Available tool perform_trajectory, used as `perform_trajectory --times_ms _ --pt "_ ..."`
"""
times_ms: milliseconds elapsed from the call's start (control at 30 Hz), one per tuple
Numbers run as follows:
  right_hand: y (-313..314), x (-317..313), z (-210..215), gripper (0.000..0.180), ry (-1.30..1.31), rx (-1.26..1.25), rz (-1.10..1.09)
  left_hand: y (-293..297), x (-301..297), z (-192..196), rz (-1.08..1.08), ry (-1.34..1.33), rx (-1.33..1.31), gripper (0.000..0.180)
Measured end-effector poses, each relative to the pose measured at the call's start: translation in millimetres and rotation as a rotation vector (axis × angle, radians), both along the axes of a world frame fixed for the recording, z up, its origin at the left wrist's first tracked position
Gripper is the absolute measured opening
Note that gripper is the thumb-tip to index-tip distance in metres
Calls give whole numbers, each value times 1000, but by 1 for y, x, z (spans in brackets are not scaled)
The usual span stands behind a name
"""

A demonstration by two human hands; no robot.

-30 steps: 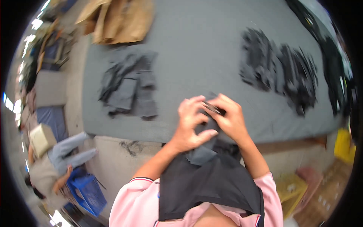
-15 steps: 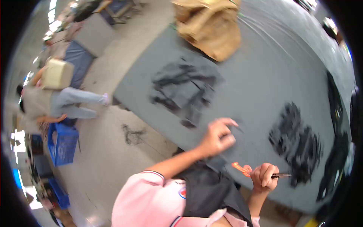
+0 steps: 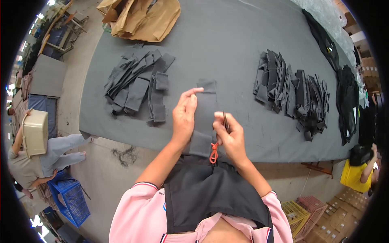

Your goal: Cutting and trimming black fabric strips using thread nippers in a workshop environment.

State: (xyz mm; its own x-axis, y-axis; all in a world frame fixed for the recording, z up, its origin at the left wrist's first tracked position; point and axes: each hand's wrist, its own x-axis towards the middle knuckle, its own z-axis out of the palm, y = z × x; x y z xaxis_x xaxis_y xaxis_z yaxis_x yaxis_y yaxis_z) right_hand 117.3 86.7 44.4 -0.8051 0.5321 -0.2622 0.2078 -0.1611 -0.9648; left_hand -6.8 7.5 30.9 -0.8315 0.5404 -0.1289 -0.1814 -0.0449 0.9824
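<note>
A dark grey fabric strip [image 3: 208, 109] lies in front of me, running from the table's near edge inward, with a folded-looking far end. My left hand [image 3: 184, 117] rests along its left side, fingers stretched out and the fingertips touching its upper part. My right hand [image 3: 231, 137] is closed around small dark thread snips [image 3: 225, 121], beside the strip's right edge. An orange cord loop [image 3: 214, 153] hangs below that hand. One loose pile of grey fabric pieces [image 3: 135, 87] is on the left, and another pile [image 3: 289, 89] is on the right.
The grey-covered table [image 3: 227, 40] holds a brown paper bag [image 3: 146, 20] at the far left. Black garments [image 3: 344, 97] lie along its right edge. Left of the table, a person carries a beige bin [image 3: 35, 133] near a blue crate [image 3: 69, 198]. Yellow and red crates [image 3: 295, 214] stand at lower right.
The view has shifted right and sharpened. Both hands have come together over the fabric strip; my left hand now touches it, and the right has brought the snips beside it.
</note>
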Motion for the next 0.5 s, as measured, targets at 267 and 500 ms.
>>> perform_trajectory --times_ms 267,500 --pt "2 22 17 41 321 790 156 18 -18 -11 59 -139 -52 36" --pt "8 4 9 21 282 582 -93 8 -31 -44 -196 -279 74 30"
